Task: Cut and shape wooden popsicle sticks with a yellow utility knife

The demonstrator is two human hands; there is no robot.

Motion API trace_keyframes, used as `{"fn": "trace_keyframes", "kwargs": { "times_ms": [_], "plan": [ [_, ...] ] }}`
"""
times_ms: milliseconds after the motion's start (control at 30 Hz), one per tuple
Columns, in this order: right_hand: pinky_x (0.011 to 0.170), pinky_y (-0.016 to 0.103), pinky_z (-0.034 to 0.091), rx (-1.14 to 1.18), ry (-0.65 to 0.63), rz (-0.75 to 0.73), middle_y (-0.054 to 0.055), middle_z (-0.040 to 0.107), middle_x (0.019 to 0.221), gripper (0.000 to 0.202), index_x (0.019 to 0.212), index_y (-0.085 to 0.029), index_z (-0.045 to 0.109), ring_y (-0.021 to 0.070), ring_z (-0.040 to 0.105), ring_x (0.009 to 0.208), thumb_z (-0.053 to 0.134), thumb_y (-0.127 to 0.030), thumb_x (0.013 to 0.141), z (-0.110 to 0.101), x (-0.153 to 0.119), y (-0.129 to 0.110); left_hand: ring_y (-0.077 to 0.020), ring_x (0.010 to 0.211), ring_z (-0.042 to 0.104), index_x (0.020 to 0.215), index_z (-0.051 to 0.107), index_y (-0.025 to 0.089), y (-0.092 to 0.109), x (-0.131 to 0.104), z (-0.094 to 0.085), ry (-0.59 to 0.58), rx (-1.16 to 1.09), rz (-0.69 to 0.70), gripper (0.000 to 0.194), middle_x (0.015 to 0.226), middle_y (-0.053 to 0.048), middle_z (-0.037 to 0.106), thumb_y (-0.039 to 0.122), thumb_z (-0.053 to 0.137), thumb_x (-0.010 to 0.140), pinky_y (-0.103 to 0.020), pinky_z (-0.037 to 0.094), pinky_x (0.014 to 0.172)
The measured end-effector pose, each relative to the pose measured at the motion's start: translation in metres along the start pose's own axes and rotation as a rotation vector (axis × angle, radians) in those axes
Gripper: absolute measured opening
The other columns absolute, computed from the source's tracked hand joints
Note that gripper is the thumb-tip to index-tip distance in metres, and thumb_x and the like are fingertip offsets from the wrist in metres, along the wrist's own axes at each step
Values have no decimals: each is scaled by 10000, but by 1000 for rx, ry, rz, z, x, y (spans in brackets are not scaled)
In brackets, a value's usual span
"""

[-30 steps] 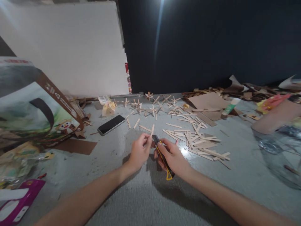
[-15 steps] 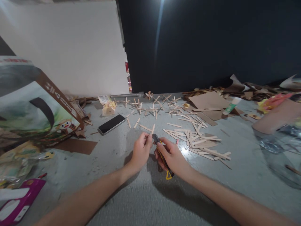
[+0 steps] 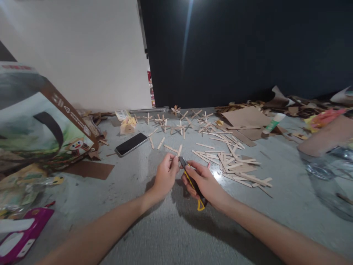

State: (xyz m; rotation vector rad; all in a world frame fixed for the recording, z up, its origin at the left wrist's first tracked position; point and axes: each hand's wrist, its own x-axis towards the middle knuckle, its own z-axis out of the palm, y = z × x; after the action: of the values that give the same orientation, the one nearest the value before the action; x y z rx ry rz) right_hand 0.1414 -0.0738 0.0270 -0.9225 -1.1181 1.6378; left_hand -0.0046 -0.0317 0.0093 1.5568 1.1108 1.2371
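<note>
Toward twelve o'clock, the left hand (image 3: 164, 175) pinches a stick (image 3: 180, 150) in closed fingertips; with the right hand (image 3: 206, 183) curled around the knife (image 3: 193, 182), angle its nose toward eleven, clear of skin.

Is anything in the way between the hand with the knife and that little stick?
Nothing visible but the left hand pinching the stick low down; the knife in the right hand is close by.

Printed package (image 3: 24, 114): white triangular recycling sign (image 3: 67, 109) seen on brown edge (image 3: 72, 115). White characters (image 3: 79, 121) beside it and red lettering (image 3: 19, 67) near top: too blurred to read.
</note>
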Motion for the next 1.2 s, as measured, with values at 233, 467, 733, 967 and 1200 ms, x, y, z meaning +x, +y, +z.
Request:
{"fn": "trace_keyframes", "kwargs": {
  "times_ms": [233, 467, 733, 967, 1200],
  "plan": [
    [319, 169, 262, 102, -28, 47, -78, 618, 631, 475, 908, -237, 510, 37, 367, 345, 776, -621, 819, -2, -1, -4, -152, 655, 593, 851, 540, 214, -1, 0, -2, 1, -11, 42, 460, 662, 16, 583, 653, 543, 987, -265, 461, 629],
    [328, 170, 207, 197, -75, 109, -78, 608, 621, 439, 915, -233, 528, 26, 327, 340, 800, -565, 822, -5, -2, -10, -133, 587, 538, 845, 536, 219, -2, 0, -1, 12, -13, 44, 469, 617, 32, 553, 669, 548, 978, -253, 428, 571],
    [325, 170, 235, 143, -69, 62, -74, 624, 642, 438, 934, -238, 519, 33, 350, 337, 759, -593, 841, -4, 0, -7, -102, 515, 440, 832, 509, 216, 2, 2, -1, 4, -65, 24, 520, 580, 57, 482, 719, 533, 962, -251, 396, 541],
    [304, 185, 277, -242, 27, -101, -78, 613, 657, 409, 948, -235, 526, 52, 416, 317, 593, -637, 918, -3, 0, -4, -127, 560, 498, 897, 549, 217, -3, -1, -6, 7, 160, 121, 410, 632, 43, 540, 610, 515, 1010, -267, 371, 566],
    [304, 185, 292, -224, 18, -79, -73, 627, 679, 429, 987, -238, 519, 55, 423, 323, 574, -657, 916, -4, -1, -2, -140, 588, 556, 894, 561, 216, -5, 0, -10, -20, 251, 148, 381, 652, 31, 592, 565, 490, 1031, -276, 395, 603]
  ]
}}
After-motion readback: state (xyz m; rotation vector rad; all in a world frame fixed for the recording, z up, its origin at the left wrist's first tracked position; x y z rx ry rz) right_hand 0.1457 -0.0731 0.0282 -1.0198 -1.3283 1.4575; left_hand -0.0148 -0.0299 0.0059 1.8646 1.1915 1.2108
